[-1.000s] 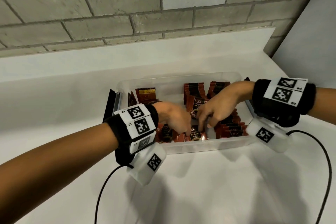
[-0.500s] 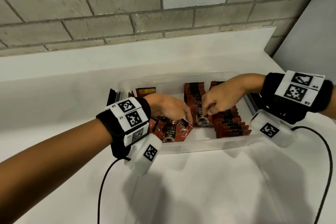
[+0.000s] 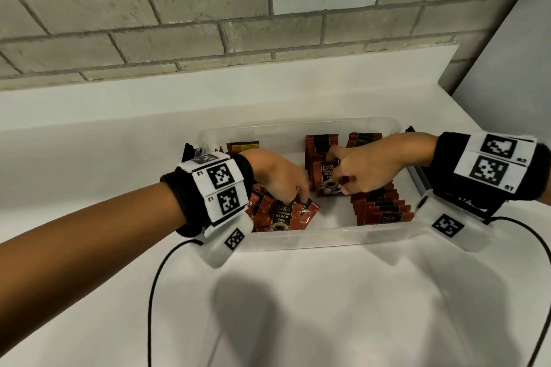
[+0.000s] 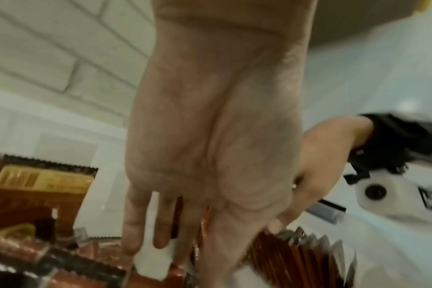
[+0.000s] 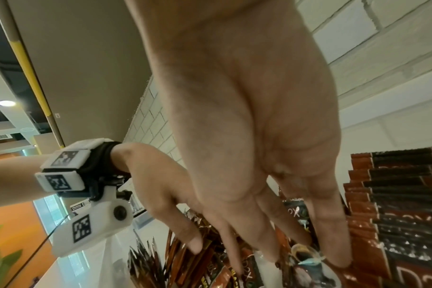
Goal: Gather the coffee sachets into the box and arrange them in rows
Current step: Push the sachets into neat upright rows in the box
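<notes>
- My right hand (image 3: 362,170) pinches an upright red-and-black coffee sachet (image 3: 326,177) mid-way inside the clear plastic box (image 3: 328,237); I'd seat it flush against the middle row.
- My left hand (image 3: 278,179) pinches loose sachets (image 3: 280,216) at the box's left.

Bright overhead light; soft shadows on the counter (image 3: 298,307); wrist views blurred, edges warped.

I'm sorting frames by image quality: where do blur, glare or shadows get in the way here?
Head view: sharp; both arms cast soft shadows on the white counter in front of the clear plastic box. Left wrist view: motion-blurred, the left hand and coffee sachets smeared. Right wrist view: right hand soft, foil glints on sachets, bent wide-angle wall lines.
</notes>
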### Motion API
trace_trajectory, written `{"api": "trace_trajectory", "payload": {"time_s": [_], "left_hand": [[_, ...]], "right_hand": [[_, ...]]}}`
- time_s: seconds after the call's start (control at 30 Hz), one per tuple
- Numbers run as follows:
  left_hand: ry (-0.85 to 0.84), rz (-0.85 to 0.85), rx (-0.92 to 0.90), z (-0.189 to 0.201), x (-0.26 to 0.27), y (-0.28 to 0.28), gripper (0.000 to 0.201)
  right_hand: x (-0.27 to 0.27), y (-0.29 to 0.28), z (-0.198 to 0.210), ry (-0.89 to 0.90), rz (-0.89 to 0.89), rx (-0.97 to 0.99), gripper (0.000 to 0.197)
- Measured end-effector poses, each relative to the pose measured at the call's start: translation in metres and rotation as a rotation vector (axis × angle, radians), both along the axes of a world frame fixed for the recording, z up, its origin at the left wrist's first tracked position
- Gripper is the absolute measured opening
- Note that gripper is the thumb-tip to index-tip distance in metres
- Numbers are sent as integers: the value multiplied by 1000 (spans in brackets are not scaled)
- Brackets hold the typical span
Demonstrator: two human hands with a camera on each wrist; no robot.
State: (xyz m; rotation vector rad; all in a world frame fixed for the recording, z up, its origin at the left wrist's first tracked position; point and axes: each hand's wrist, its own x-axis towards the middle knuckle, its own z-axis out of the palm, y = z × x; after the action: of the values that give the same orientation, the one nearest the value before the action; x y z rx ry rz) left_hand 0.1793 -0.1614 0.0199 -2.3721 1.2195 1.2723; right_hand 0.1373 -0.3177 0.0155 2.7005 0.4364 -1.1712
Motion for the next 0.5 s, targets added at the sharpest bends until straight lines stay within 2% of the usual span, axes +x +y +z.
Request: {"api": "trace_trajectory", "payload": {"time_s": [0.13, 0.23, 0.37, 0.5], "left_hand": [[-2, -129, 78, -9, 0, -2, 75], [-102, -249, 146, -16, -1, -5, 80], [-257, -364, 184, -21, 1, 0, 70], [-208, -319, 111, -20, 7, 8, 46]], "right_hand": [[-1, 0, 1, -9, -12, -7, 38], [-1, -2, 2, -25, -21, -10, 37], [0, -3, 7, -48, -35, 42, 38], [4, -4, 17, -83, -60, 126, 40]]}}
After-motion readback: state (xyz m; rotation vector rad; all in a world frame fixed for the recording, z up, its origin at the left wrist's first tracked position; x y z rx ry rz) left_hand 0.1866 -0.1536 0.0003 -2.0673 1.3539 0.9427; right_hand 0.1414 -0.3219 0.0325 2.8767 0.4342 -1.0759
